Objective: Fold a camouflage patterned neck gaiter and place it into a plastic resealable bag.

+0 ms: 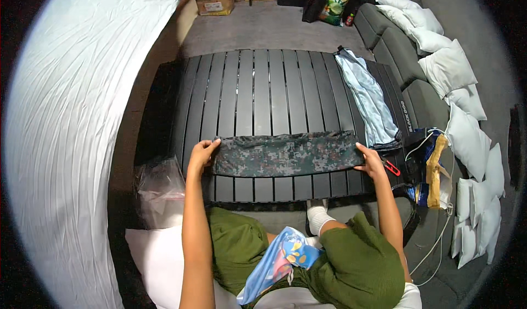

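A dark camouflage cloth (288, 154), folded into a long flat strip, lies across the near part of the black slatted table (263, 95). My left hand (203, 154) pinches its left end near the upper corner. At the opposite end, my right hand (370, 162) grips the right edge between thumb and fingers. The strip looks fairly smooth, with slight wrinkles along its far edge. Beyond my right hand, a folded light blue cloth (365, 95) with dark ends rests lengthwise on the table. A red looped handle (392, 168) lies just right of that hand.
Clear plastic bags (161, 185) sit by the table's near left corner. A patterned blue cloth (282, 259) is on my lap. A blue and yellow bag (436, 172) and white cable (443, 229) are at right, near white pillows (469, 130) along the grey sofa (392, 51).
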A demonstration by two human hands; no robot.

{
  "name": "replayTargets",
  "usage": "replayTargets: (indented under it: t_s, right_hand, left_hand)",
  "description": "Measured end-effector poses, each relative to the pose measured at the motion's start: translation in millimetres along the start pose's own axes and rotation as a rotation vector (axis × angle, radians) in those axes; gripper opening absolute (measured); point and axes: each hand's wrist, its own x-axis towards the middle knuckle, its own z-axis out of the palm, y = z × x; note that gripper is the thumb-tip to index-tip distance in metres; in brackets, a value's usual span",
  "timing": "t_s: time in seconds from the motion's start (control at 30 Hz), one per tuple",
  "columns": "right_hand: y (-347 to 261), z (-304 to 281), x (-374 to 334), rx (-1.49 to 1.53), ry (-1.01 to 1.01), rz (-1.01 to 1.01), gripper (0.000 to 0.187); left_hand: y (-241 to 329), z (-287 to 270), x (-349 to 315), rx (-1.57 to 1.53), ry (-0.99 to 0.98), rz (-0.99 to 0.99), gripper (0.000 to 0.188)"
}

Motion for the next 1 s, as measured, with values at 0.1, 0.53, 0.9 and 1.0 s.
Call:
replayTargets:
  t_s: [0.1,0.53,0.9,1.0]
  right_hand:
    - [16,-26,37,-0.288,0.041,-0.210,0.021]
    - [13,-10,26,-0.266,0.110,-0.249,0.025]
    - [0,47,-18,-0.457,0.213,-0.811,0.023]
    - [-4,105,-54,-0.451,-0.079,-0.820,0.023]
  left_hand:
    - [-6,8,8,0.006,0.029,0.118,0.027]
    - [2,29,-19,0.713,0.433,0.290,0.021]
    - [45,116,-77,-0.420,-0.584,0.237,0.047]
    - [39,150,-100,-0.694,-0.704,0.046,0.055]
